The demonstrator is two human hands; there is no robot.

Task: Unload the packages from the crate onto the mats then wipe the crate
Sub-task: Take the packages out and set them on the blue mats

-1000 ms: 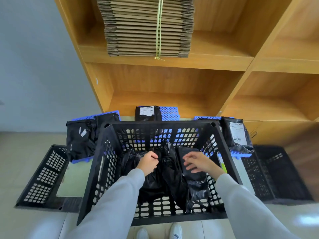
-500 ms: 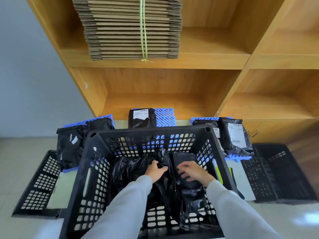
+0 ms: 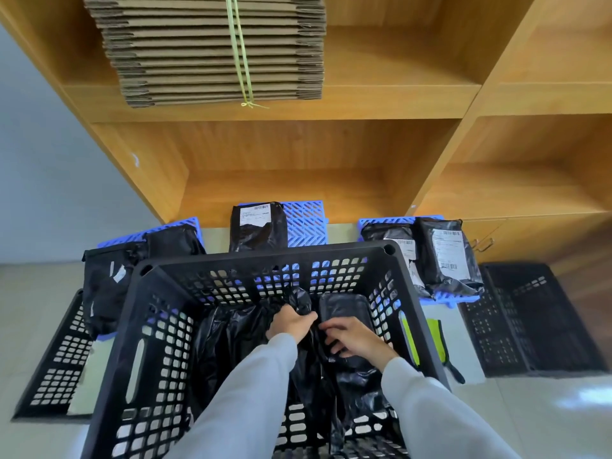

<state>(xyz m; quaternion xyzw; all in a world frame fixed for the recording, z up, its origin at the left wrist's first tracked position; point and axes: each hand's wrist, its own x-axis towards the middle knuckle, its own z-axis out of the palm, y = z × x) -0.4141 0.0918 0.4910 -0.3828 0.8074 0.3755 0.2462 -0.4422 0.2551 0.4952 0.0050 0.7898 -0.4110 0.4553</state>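
Note:
A black perforated crate stands in front of me with black plastic packages inside. My left hand grips the crumpled top of a black package in the crate's middle. My right hand has its fingers curled round a flatter black package on the right side of the crate. Beyond the crate lie blue mats: a left mat, a middle mat and a right mat. Black packages lie on them: one on the left, one in the middle, two on the right.
Wooden shelving rises behind the mats, with a tied stack of flattened cardboard on an upper shelf. Flat black crate panels lie on the floor at left and right. A yellow-green item lies beside the crate's right wall.
Both hands have moved closer together and deeper into the crate. The left hand has shifted right onto the package's top. The view has come nearer to the crate.

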